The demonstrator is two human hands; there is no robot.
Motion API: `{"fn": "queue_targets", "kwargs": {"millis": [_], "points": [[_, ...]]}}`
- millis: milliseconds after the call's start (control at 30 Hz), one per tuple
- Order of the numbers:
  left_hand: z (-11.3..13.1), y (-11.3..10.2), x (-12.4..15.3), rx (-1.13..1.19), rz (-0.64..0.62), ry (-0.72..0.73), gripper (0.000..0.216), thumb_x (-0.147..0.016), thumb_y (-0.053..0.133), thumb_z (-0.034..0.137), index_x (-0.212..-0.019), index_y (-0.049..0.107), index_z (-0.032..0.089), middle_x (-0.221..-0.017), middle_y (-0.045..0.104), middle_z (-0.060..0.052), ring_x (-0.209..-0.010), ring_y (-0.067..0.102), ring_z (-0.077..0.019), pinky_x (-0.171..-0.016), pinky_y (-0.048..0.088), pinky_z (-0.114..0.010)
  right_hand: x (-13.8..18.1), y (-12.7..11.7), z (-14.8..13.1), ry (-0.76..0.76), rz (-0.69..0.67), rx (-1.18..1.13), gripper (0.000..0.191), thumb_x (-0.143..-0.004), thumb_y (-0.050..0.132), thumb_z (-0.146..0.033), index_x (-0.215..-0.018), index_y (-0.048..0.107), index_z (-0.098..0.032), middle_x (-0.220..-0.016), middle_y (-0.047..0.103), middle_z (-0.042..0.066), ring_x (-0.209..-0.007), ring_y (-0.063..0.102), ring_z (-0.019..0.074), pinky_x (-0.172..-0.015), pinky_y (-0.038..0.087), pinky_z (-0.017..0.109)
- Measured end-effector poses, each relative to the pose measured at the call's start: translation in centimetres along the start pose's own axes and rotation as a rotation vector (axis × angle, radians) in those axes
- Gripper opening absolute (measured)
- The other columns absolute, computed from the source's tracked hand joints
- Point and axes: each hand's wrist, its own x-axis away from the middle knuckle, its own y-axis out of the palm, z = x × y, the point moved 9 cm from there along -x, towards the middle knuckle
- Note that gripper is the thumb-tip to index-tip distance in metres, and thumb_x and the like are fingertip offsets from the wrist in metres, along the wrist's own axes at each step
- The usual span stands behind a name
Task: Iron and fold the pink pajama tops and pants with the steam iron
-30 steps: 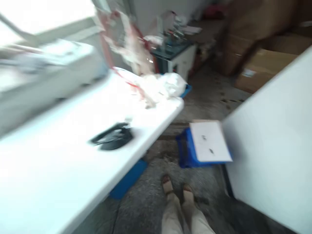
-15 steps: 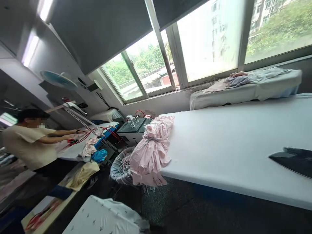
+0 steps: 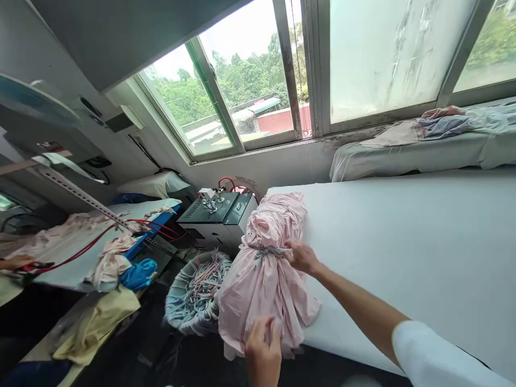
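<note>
A pink cloth bundle point(image 3: 264, 285) lies at the near edge of a white padded table point(image 3: 407, 252), gathered at its middle by a grey tie point(image 3: 268, 251). My right hand point(image 3: 302, 257) reaches in from the right, its fingers pinching the tie's end. At the bundle's lower end, my left hand point(image 3: 263, 348) grips the pink cloth near the table edge. Part of the bundle's underside is hidden by the cloth folds and my left hand.
A round basket of pink and blue strips point(image 3: 197, 293) stands left of the bundle. Behind it is a black-and-white machine with red cords point(image 3: 217, 215). Another table with cloth point(image 3: 68, 242) and another person's forearm point(image 3: 14, 263) lie far left.
The view has swung from the floor and table up toward the windows. Both my hands have come into view on the pink bundle, and they were out of view before.
</note>
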Motion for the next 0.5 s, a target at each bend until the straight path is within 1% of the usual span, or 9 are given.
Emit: {"fn": "queue_targets", "kwargs": {"millis": [33,100,167,233,300,367,400,433,500], "points": [[1.9,-0.6,-3.2,-0.036,0.039,0.093,0.035,-0.092,0.046,0.048,-0.099,0.069,0.023,-0.102,0.070,-0.010,-0.099,0.065,-0.0264,-0.094,0.050,-0.041,-2.5,0.7,-0.7,0.000,-0.033,-0.001,0.021,-0.089,0.054,-0.030,-0.094,0.068,-0.015,-0.100,0.069,0.012,-0.092,0.064,0.0227,-0.075,0.044,0.029],[4.3,-1.2,-9.2,-0.174,0.058,0.195,0.033,-0.091,0.050,0.041,-0.112,0.066,0.022,-0.118,0.066,-0.012,-0.114,0.059,-0.0285,-0.098,0.046,-0.046,-5.7,2.3,-1.4,-0.019,-0.131,-0.016,0.015,-0.081,0.062,-0.028,-0.074,0.065,-0.015,-0.081,0.068,0.009,-0.083,0.063,0.0215,-0.068,0.042,0.026],[4.4,-0.6,-14.3,-0.320,0.021,0.223,0.048,-0.085,0.060,0.038,-0.130,0.056,0.022,-0.136,0.058,-0.013,-0.126,0.050,-0.0309,-0.100,0.042,-0.049,-6.6,3.0,-1.7,-0.047,-0.218,-0.060,0.025,-0.080,0.060,-0.026,-0.058,0.055,-0.016,-0.062,0.059,0.004,-0.069,0.058,0.0164,-0.061,0.038,0.024],[2.9,0.5,-17.9,-0.407,-0.023,0.217,0.072,-0.077,0.070,0.040,-0.142,0.044,0.022,-0.143,0.051,-0.014,-0.131,0.046,-0.0326,-0.099,0.040,-0.050,-6.2,1.8,-1.9,-0.056,-0.262,-0.127,0.036,-0.085,0.052,-0.031,-0.053,0.046,-0.017,-0.052,0.048,0.001,-0.056,0.050,0.0118,-0.053,0.034,0.022],[1.0,1.8,-19.8,-0.421,-0.062,0.218,0.087,-0.072,0.075,0.046,-0.146,0.038,0.024,-0.145,0.050,-0.013,-0.131,0.045,-0.0325,-0.099,0.040,-0.049,-5.1,-2.2,-2.6,-0.039,-0.190,-0.424,0.040,-0.089,0.045,-0.038,-0.054,0.038,-0.020,-0.047,0.039,-0.002,-0.046,0.039,0.0096,-0.046,0.029,0.023],[-0.2,2.5,-20.6,-0.398,-0.043,0.229,0.094,-0.068,0.076,0.054,-0.147,0.035,0.025,-0.145,0.050,-0.012,-0.130,0.046,-0.0323,-0.098,0.040,-0.048,-3.6,-8.2,-2.8,-0.003,0.014,-0.886,0.042,-0.087,0.052,-0.041,-0.055,0.033,-0.022,-0.045,0.032,-0.005,-0.040,0.031,0.0087,-0.042,0.025,0.024],[-0.5,2.7,-20.7,-0.382,-0.028,0.243,0.095,-0.067,0.076,0.057,-0.148,0.035,0.025,-0.145,0.049,-0.012,-0.130,0.046,-0.0325,-0.098,0.040,-0.048,-2.5,-11.1,-2.7,0.024,0.120,-1.076,0.044,-0.084,0.058,-0.037,-0.053,0.031,-0.022,-0.043,0.030,-0.005,-0.039,0.029,0.0085,-0.041,0.024,0.026],[-0.7,2.8,-20.6,-0.366,-0.017,0.260,0.097,-0.066,0.076,0.060,-0.147,0.036,0.024,-0.145,0.049,-0.013,-0.129,0.047,-0.0330,-0.098,0.039,-0.048,-1.4,-13.5,-2.6,0.053,0.204,-1.210,0.045,-0.081,0.062,-0.033,-0.051,0.030,-0.022,-0.042,0.029,-0.005,-0.037,0.027,0.0084,-0.040,0.024,0.027],[-0.6,2.9,-20.3,-0.337,-0.005,0.294,0.097,-0.066,0.075,0.063,-0.146,0.037,0.023,-0.145,0.048,-0.016,-0.127,0.048,-0.0340,-0.097,0.038,-0.048,0.8,-16.9,-2.9,0.090,0.308,-1.249,0.046,-0.079,0.064,-0.029,-0.048,0.032,-0.022,-0.040,0.028,-0.004,-0.036,0.025,0.0087,-0.039,0.026,0.028]]}}
